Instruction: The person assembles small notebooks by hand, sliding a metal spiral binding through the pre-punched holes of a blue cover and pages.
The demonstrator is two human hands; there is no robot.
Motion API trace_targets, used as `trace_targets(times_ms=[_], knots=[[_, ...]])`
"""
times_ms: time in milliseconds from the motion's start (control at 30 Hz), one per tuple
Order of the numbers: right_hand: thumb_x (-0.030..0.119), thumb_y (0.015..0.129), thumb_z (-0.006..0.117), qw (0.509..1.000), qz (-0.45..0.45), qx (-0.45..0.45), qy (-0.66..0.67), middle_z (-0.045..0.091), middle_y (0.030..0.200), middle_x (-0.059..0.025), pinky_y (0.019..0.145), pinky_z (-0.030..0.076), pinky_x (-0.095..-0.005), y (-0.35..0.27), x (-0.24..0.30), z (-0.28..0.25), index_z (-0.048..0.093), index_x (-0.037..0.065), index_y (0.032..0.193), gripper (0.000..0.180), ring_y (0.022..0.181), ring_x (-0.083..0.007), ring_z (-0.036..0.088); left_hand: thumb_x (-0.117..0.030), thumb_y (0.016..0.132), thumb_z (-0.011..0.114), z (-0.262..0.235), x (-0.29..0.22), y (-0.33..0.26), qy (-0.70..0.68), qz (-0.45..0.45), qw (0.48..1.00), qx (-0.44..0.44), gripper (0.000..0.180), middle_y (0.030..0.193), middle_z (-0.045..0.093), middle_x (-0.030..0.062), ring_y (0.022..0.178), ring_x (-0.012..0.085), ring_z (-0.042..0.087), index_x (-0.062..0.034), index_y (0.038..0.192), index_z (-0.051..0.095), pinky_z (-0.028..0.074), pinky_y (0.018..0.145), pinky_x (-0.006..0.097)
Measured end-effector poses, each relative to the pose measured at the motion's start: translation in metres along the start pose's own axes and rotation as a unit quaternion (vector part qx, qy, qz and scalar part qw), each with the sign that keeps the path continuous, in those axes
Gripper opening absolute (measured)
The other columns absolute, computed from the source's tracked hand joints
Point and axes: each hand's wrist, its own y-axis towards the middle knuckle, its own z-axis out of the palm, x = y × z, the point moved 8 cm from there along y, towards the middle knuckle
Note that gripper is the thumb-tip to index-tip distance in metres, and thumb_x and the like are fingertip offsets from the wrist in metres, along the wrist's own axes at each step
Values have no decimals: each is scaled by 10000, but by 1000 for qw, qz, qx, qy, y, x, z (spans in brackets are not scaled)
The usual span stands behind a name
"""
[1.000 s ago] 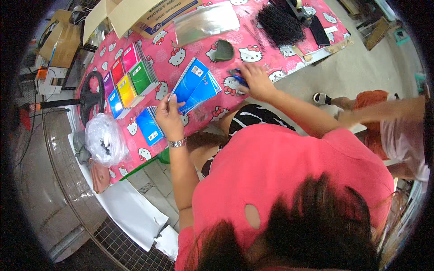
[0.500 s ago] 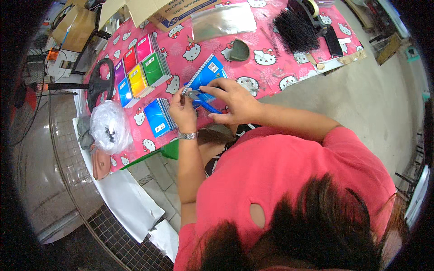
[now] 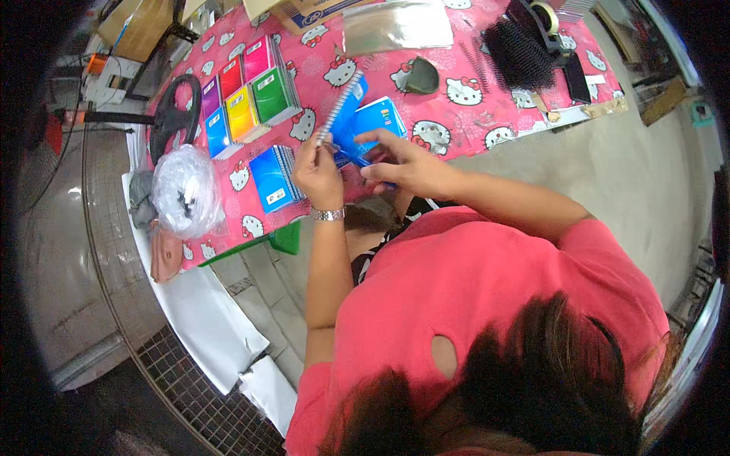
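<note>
A blue spiral notebook (image 3: pixel 348 111) is raised at a tilt over the pink table, its wire coil facing left. My left hand (image 3: pixel 318 175) pinches it at the lower end of the coil. My right hand (image 3: pixel 409 163) is closed around blue-handled pliers (image 3: pixel 389 185), just right of the notebook's lower end. The tool's jaws are mostly hidden by the notebook and fingers. Beneath and to the right, another blue notebook (image 3: pixel 382 115) lies on the table. A short stack of blue spiral notebooks (image 3: pixel 271 181) sits left of my left hand.
Stacks of coloured notebooks (image 3: pixel 251 97) stand at the left. Beside them are a black steering-wheel-shaped part (image 3: pixel 161 121) and a clear plastic bag (image 3: pixel 186 194). Farther off lie a dark green pouch (image 3: pixel 422 77), clear plastic sheets (image 3: pixel 397 27), black wire coils (image 3: pixel 518 57) and a tape dispenser (image 3: pixel 549 30).
The held notebook has been lifted and tilted more upright, uncovering another blue notebook under it. The pliers have come away from the coil end slightly. The whole view has shifted a little.
</note>
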Motion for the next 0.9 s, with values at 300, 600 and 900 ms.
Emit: trace_targets(times_ms=[300,600,900], knots=[[334,739,729,806,-27,-230,-544,562,1205,-203,907,469,-441,-24,-45,-135,526,80,1266,619,1044,-382,576,-57,916,591,-143,138,-46,-179,-306,897,-266,257,954,649,101,676,152,621,17,1161,567,490,475,230],[349,779,680,659,-95,-359,-654,578,1155,-182,894,470,-474,-4,-24,-218,601,48,1153,486,1063,-371,558,-80,800,703,-160,136,-60,258,-242,908,-225,280,1007,700,159,867,258,650,19,1061,686,480,823,373],[270,840,591,574,53,-378,-724,623,1047,-166,783,540,-463,21,-15,-318,627,40,998,281,955,-347,638,-123,826,696,-156,128,-58,309,-257,898,-180,297,1016,709,158,867,264,669,7,1093,683,495,789,366]])
